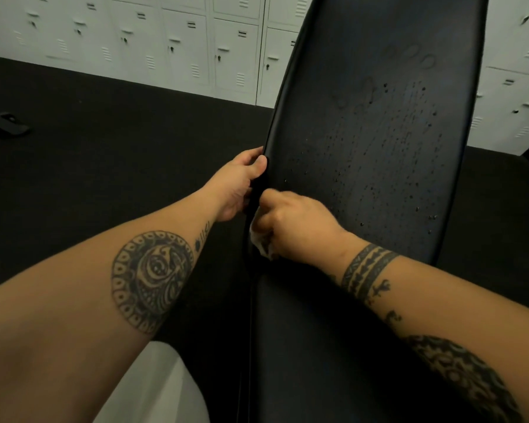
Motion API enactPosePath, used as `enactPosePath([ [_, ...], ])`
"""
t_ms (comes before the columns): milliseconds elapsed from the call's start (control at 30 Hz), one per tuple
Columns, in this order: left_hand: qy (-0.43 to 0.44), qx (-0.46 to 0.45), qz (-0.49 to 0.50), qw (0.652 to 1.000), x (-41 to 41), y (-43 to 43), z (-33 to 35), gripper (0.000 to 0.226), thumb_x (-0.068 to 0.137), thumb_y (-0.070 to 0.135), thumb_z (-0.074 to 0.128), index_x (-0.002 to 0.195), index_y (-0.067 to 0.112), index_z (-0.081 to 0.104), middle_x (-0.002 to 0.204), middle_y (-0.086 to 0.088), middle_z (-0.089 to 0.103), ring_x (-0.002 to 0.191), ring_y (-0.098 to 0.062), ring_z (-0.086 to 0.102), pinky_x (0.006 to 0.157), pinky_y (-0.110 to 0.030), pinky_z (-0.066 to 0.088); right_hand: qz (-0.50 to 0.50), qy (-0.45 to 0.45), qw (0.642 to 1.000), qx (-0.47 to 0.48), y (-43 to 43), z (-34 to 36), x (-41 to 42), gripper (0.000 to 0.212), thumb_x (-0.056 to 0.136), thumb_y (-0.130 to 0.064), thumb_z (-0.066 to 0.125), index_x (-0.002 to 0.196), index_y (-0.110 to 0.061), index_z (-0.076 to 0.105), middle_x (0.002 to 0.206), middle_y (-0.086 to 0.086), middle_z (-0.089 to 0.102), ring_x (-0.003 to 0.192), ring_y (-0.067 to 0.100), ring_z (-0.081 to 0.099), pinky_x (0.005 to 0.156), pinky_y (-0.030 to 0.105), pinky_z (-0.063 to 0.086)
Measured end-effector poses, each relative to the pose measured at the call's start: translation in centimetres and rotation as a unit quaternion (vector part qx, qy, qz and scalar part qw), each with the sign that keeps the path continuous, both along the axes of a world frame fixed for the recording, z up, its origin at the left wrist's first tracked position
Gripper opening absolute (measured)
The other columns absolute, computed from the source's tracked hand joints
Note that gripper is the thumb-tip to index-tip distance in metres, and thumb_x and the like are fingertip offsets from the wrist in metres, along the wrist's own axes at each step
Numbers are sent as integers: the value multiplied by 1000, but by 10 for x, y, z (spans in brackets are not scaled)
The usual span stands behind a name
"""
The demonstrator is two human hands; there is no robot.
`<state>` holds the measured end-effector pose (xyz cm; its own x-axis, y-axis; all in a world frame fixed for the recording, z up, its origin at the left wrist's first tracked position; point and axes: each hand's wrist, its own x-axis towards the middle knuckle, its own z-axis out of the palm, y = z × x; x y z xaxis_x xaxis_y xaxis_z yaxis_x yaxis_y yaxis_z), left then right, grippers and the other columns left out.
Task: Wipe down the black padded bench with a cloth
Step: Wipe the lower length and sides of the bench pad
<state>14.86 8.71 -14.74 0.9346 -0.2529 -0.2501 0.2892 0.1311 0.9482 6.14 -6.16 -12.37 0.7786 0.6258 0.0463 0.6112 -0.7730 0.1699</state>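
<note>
The black padded bench (pixel 373 123) rises as an inclined back pad, speckled with droplets and a faint hand mark, with a flat seat pad (pixel 318 346) below it. My left hand (pixel 237 186) grips the pad's left edge, thumb on the front face. My right hand (pixel 293 227) is closed on a small white cloth (pixel 261 241), pressed against the lower left edge of the back pad. Most of the cloth is hidden under the fingers.
Dark rubber floor (pixel 104 154) surrounds the bench. A wall of white lockers (pixel 165 41) runs across the back and continues at the right (pixel 513 87). A dark object (pixel 3 123) lies on the floor at far left. My light-coloured clothing (pixel 153 389) shows at the bottom.
</note>
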Motion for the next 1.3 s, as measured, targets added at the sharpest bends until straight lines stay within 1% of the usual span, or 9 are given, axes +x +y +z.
enactPosePath([
  [200,-12,32,-13,999,0,0,-1,38,105,36,50,142,45,46,134,-3,62,115,-29,64,87,-54,58,44,20,998,-38,-29,1,2,23,77,-41,74,99,-41,73,111,-7,53,96,19,53,72,36,50],
  [333,-17,36,-22,999,4,2,-3,38,105,37,50,143,44,46,131,-4,65,103,-25,68,70,-46,58,-57,-82,991,86,-40,6,14,21,74,-38,69,94,-37,73,101,0,55,86,26,56,68,39,48],
  [400,-13,31,-22,999,6,3,-4,33,105,36,51,137,44,48,132,-4,64,111,-30,66,76,-51,58,-91,-96,983,124,-24,8,17,25,78,-39,61,100,-36,74,103,0,55,89,26,55,72,40,48],
  [600,-10,19,-16,1000,14,5,-14,35,105,36,52,138,46,51,132,-3,66,113,-30,67,77,-49,57,-17,-32,998,52,-27,-8,-5,24,79,-41,70,102,-36,72,110,-2,53,95,22,53,74,40,44],
  [767,15,31,-42,999,13,10,-4,29,104,32,54,129,45,52,131,-5,65,115,-35,66,88,-59,56,-129,-124,977,118,-21,18,23,25,79,-37,65,102,-31,72,103,1,52,88,25,56,71,37,40],
  [900,-1,88,-73,993,23,22,15,29,100,29,59,127,38,58,126,-5,70,113,-31,69,95,-60,53,-147,-118,972,139,-7,17,26,34,82,-45,60,110,-28,70,108,4,51,91,27,56,72,38,39],
  [1000,-39,109,-37,993,33,18,34,30,97,34,60,127,33,64,122,-1,72,117,-28,66,105,-61,45,-97,-64,988,104,-16,7,7,41,78,-49,70,115,-31,68,112,2,50,97,25,55,78,39,42],
  [1100,-85,92,23,992,37,-2,59,29,103,40,52,129,32,62,124,2,68,116,-23,64,98,-52,51,-100,-66,989,88,-25,10,12,36,78,-43,70,113,-33,70,108,0,51,94,25,57,76,38,42],
  [1300,-81,44,62,994,55,-26,78,40,103,55,41,133,34,57,131,6,63,117,-22,60,103,-50,46,-190,-146,944,228,-8,24,50,30,78,-39,73,106,-27,73,102,5,54,84,29,59,73,39,48],
])
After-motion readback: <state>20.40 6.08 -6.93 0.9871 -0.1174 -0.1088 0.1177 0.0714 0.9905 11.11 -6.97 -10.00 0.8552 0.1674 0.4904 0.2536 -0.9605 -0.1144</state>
